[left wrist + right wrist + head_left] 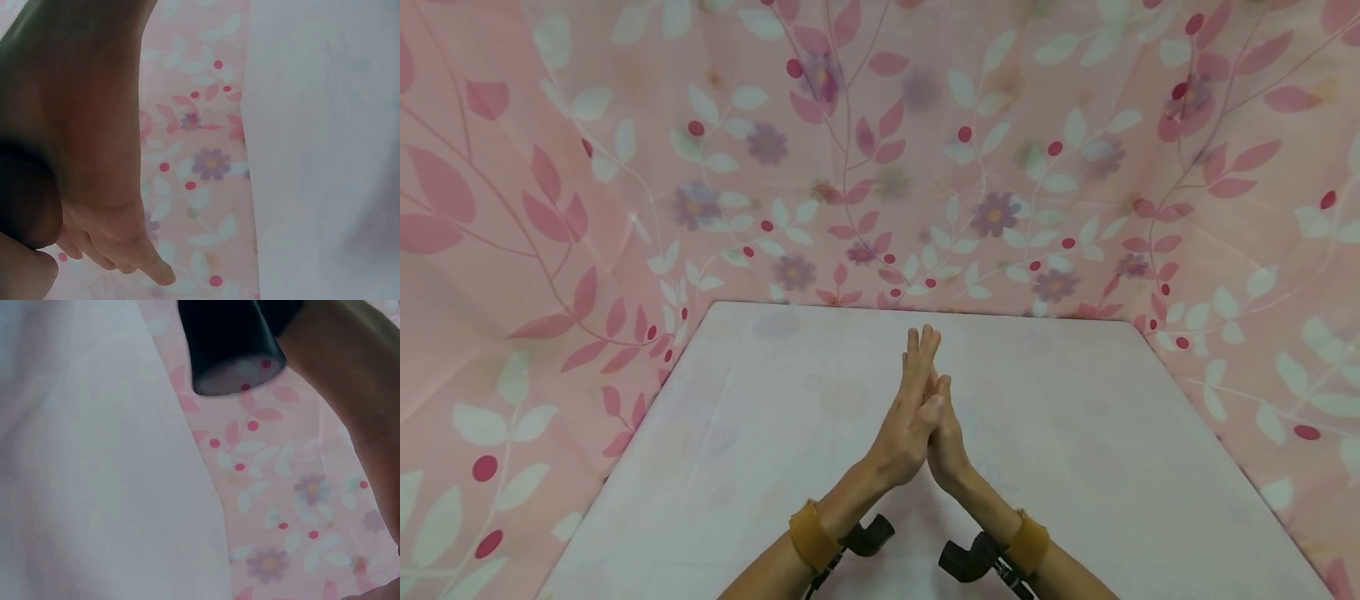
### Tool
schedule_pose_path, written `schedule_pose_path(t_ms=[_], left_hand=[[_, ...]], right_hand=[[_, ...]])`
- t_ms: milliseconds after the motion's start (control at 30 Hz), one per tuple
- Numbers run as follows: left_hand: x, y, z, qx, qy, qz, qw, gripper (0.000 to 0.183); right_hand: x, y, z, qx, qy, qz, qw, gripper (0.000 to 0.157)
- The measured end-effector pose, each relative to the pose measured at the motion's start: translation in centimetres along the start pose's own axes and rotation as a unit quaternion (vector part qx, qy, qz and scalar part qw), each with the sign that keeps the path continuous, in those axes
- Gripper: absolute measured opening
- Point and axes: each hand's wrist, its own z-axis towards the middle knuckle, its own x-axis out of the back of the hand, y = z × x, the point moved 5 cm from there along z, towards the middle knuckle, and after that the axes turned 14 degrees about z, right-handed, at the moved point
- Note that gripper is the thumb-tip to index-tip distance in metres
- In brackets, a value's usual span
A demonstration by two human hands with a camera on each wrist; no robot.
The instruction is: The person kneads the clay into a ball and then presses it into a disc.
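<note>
Above the middle of the white tabletop, my left hand (904,433) and right hand (950,446) meet palm to palm. The fingers of the left hand point up and away, mostly straight, and cover much of the right hand. No object shows between the palms, though their inner faces are hidden. In the left wrist view, a forearm and hand (103,212) fill the left side, with extended fingers at the bottom. A wrist (369,431) runs down the right edge of the right wrist view, where the fingers are mostly out of frame.
The white tabletop (760,450) spreads beneath both arms. A pink leaf-and-flower cloth (880,167) hangs behind it and at both sides. Each wrist wears a tan strap (812,536) with a black camera (871,536) below it.
</note>
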Motion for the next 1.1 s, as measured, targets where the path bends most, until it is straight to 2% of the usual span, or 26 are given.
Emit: schedule_pose_path(t_ms=[267, 400, 500, 767, 900, 1100], left_hand=[[0.8, -0.8, 0.6, 0.009, 0.013, -0.016, 0.9998, 0.068], [1.0, -1.6, 0.7, 0.014, 0.024, -0.023, 0.9993, 0.066], [1.2, -2.1, 0.8, 0.022, 0.031, -0.025, 0.9990, 0.065], [2.3, -3.2, 1.4, 0.041, 0.057, -0.015, 0.9974, 0.064], [2.5, -3.8, 1.4, 0.057, 0.055, -0.020, 0.9967, 0.063], [2.1, -4.8, 1.1, 0.087, 0.041, -0.034, 0.9948, 0.063]], right_hand=[[-0.6, 0.5, -0.8, -0.015, -0.024, 0.019, 0.999, 0.062], [-0.7, 0.8, -1.5, -0.046, -0.012, 0.032, 0.998, 0.067], [-0.7, 0.9, -1.9, -0.055, -0.008, 0.028, 0.998, 0.072], [-1.9, 0.7, -2.6, -0.046, -0.053, 0.047, 0.996, 0.060], [-2.1, 0.4, -2.8, -0.043, -0.047, 0.040, 0.997, 0.063], [-2.1, -0.2, -2.8, -0.018, -0.045, 0.025, 0.999, 0.063]])
